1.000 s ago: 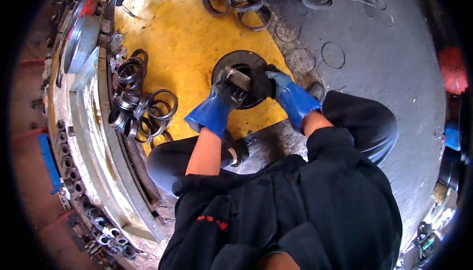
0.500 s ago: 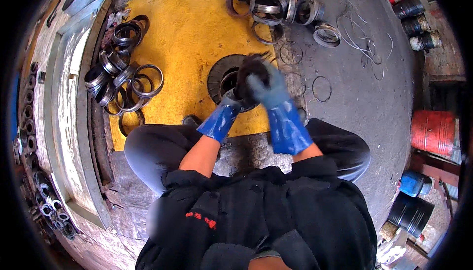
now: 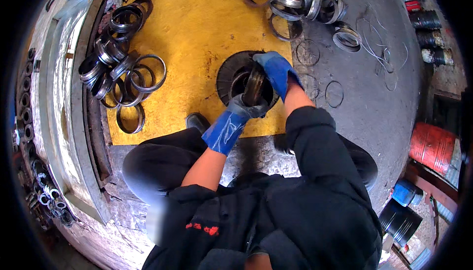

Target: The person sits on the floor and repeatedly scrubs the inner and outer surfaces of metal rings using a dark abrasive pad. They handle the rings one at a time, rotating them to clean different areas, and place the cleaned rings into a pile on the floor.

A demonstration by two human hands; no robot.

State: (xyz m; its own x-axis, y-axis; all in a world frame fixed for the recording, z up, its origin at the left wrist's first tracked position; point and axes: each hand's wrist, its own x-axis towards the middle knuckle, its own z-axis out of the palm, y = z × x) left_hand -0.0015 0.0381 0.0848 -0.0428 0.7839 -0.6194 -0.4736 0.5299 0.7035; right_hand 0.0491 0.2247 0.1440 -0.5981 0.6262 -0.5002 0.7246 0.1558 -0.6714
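Note:
Between my two gloved hands a dark metal ring (image 3: 254,84) stands tilted on edge, its worn brownish rim toward me. My left hand (image 3: 241,108), in a blue rubber glove, is closed on the ring's lower near end. At its upper far end my right hand (image 3: 270,67), gloved alike, has its fingers bent over the rim. Beneath the ring lies a round black ribbed disc or basin (image 3: 225,75) with a darker round opening, partly hidden by the ring and hands. Whether the ring touches it, I cannot tell.
Several metal rings (image 3: 114,48) are heaped on the left of the yellow floor sheet (image 3: 187,38). Another heap of rings (image 3: 290,1) lies far ahead. Loose wire (image 3: 382,48) and a thin ring (image 3: 334,94) are on the grey floor. A red drum (image 3: 432,148) stands at right.
The dark, shaggy-looking mass blurred in my hands earlier no longer shows; the ring is now plainly visible between them. My right hand has moved farther away and the view has shifted slightly.

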